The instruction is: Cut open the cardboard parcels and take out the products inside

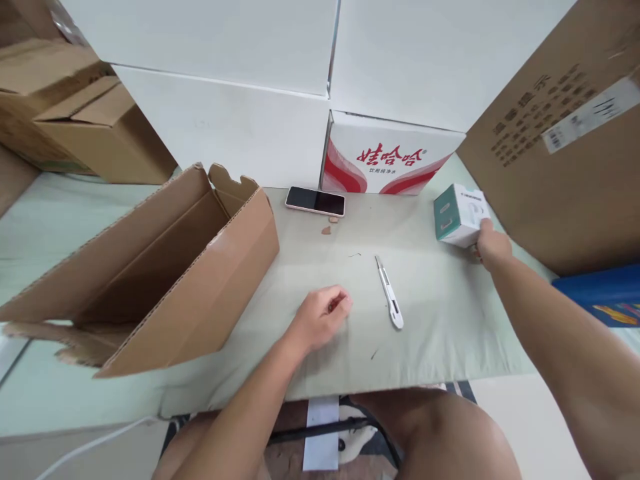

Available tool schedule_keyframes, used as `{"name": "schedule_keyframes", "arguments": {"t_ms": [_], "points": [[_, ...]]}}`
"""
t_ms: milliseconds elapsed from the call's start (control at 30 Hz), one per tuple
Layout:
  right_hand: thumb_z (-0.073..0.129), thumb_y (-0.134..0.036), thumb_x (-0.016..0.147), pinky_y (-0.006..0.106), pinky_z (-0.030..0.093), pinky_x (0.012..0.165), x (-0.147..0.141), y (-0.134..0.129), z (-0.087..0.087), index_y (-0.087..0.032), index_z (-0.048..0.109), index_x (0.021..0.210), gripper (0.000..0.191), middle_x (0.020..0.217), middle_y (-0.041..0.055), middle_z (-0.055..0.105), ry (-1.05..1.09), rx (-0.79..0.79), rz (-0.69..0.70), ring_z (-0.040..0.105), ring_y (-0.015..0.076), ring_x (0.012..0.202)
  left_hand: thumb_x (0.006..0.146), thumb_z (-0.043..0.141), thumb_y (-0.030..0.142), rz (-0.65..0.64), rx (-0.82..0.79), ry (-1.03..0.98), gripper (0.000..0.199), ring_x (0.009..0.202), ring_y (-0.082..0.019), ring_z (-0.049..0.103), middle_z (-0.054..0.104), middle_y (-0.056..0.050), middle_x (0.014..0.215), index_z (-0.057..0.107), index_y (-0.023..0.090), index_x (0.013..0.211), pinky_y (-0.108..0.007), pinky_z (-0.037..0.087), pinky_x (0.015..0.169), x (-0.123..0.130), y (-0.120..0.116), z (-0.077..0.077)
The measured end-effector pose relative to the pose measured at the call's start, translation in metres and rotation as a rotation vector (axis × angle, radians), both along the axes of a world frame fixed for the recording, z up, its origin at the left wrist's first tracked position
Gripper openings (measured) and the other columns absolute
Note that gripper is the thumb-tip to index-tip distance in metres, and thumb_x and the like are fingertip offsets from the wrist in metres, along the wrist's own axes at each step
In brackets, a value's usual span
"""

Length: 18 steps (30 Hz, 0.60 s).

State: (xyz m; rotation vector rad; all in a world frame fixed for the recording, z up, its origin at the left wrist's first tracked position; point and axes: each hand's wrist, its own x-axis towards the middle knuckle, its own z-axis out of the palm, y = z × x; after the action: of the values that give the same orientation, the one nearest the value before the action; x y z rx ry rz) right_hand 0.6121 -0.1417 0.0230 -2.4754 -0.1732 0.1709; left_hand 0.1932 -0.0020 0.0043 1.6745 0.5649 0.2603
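My right hand [491, 244] grips the near right corner of a small white and teal box [463, 215] at the right of the table. My left hand [323, 315] rests on the cloth in the middle, its fingers curled into a loose fist, and I see nothing in it. Between the two hands lies a white utility knife [390, 295], blade end pointing away from me. To the left of my left hand stands an open brown cardboard box [200, 293] with torn edges; its visible inside holds nothing.
A phone [315, 201] lies at the back beside small brown cardboard scraps [327, 231]. Behind it are white panels and a white and red carton [390, 155]. A large cardboard sheet [560, 153] leans at the right, and closed cartons [105, 130] stand at the back left.
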Motion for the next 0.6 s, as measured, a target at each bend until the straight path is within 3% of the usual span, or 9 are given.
{"name": "schedule_keyframes", "arguments": {"t_ms": [133, 300, 467, 600], "points": [[0.029, -0.066, 0.094, 0.052, 0.058, 0.075, 0.025, 0.052, 0.0, -0.022, 0.057, 0.119, 0.058, 0.116, 0.0205, 0.066, 0.108, 0.07, -0.154, 0.072, 0.0348, 0.096, 0.096, 0.036, 0.05, -0.025, 0.067, -0.001, 0.042, 0.064, -0.014, 0.05, 0.051, 0.0, 0.069, 0.056, 0.02, 0.075, -0.027, 0.04, 0.058, -0.003, 0.002, -0.004], [0.027, -0.059, 0.102, 0.04, 0.06, 0.092, 0.02, 0.092, 0.002, -0.038, 0.05, 0.127, 0.04, 0.141, 0.0033, 0.064, 0.278, 0.333, 0.032, 0.064, 0.0206, 0.127, 0.099, 0.032, 0.05, -0.036, 0.016, -0.016, 0.045, 0.066, -0.015, 0.054, 0.053, -0.001, 0.07, 0.061, 0.019, 0.082, -0.027, 0.045, 0.061, -0.005, 0.007, -0.011], [0.047, -0.042, 0.101, 0.039, 0.054, 0.107, -0.043, 0.09, 0.026, -0.028, 0.058, 0.12, 0.027, 0.14, 0.0082, 0.066, 0.319, 0.335, 0.202, 0.062, 0.0205, 0.13, 0.097, 0.029, 0.05, -0.034, 0.038, -0.007, 0.047, 0.067, -0.016, 0.054, 0.054, 0.0, 0.068, 0.06, 0.02, 0.081, -0.029, 0.043, 0.064, -0.007, 0.003, -0.009], [0.061, -0.036, 0.094, 0.042, 0.055, 0.105, -0.131, 0.09, 0.069, -0.023, 0.068, 0.102, 0.016, 0.117, 0.0083, 0.074, 0.219, 0.234, 0.542, 0.069, 0.0227, 0.114, 0.095, 0.03, 0.05, -0.029, 0.136, -0.049, 0.044, 0.066, -0.016, 0.052, 0.051, 0.001, 0.063, 0.055, 0.021, 0.072, -0.03, 0.041, 0.068, -0.02, -0.005, 0.0]]}}
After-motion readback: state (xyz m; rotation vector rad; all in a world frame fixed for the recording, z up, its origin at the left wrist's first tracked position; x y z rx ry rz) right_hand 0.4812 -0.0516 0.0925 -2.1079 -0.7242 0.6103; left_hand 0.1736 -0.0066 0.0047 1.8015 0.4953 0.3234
